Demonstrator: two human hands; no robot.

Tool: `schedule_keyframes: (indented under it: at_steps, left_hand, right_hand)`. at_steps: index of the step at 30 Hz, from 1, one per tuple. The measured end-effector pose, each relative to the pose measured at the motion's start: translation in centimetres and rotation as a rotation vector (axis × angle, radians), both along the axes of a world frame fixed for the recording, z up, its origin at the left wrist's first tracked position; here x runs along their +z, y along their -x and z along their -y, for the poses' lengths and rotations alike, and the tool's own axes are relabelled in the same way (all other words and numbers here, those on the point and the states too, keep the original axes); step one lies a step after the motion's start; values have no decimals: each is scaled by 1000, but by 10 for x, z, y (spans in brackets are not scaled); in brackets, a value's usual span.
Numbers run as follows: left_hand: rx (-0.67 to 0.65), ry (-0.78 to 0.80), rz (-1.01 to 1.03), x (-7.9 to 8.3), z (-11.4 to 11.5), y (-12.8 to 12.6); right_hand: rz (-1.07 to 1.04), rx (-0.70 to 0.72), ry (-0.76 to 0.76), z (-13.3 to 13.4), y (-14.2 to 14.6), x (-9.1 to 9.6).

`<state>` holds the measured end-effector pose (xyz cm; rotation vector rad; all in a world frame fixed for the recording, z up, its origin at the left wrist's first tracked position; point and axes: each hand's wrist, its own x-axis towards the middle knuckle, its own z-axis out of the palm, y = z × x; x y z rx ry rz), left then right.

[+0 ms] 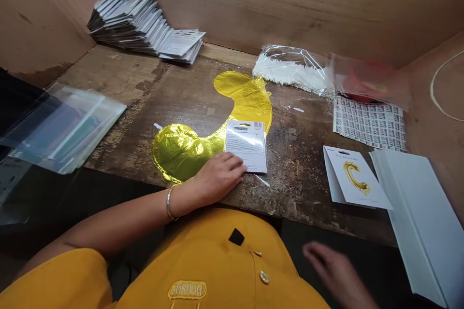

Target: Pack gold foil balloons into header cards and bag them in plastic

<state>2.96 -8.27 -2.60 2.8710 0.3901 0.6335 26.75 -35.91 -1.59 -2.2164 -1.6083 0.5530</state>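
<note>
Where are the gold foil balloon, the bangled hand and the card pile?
Gold foil balloon (177, 152), head view, its round lobe.
Left hand (217, 178), head view, its back.
Pile of cards (128, 19), head view, its middle.

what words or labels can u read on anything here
"FOIL BALLOONS" on the white card at right
Barcoded card: print too small to read
Label sheet: too small to read
Shirt embroidery: upside down, too blurred to be sure
</note>
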Motion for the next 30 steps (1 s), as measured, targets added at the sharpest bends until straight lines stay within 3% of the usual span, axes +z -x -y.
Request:
schedule_keyframes:
  at_steps: [1, 4, 7, 10, 14, 18, 20, 23, 26, 28, 30]
  left_hand:
    - [-2, -8, 19, -3, 0, -4]
    - [11, 24, 69, -11, 0, -9]
    - [22, 90, 105, -13, 0, -7]
    - [32, 198, 131, -10, 1, -5]
    - [101, 342, 86, -6, -2, -6]
    - [379, 327, -18, -2, -11, -4]
    - [497, 330, -64, 3, -18, 0]
    - [529, 439, -123, 12, -29, 3]
    - [504, 752, -90, 20, -40, 0]
    - [475, 1045, 5, 22, -44, -4]
    - [477, 1235, 137, 21, -45, -9]
  right_hand:
    - [-8, 65, -37, -15, -4, 10]
    - [144, 163, -354, -82, -6, 29]
    - [73, 446, -320, -150, 6, 23]
    - [-19, 506, -293, -186, 17, 3]
    - [-99, 365, -358, -191, 23, -12]
    - [-136, 230, -365, -193, 28, -11]
    - [-94, 156, -375, -197, 32, -11]
    - [47, 79, -398, -202, 36, -15]
    - [139, 87, -424, -203, 38, -19]
    - [147, 102, -446, -202, 38, -19]
    - [142, 114, -467, -201, 37, -20]
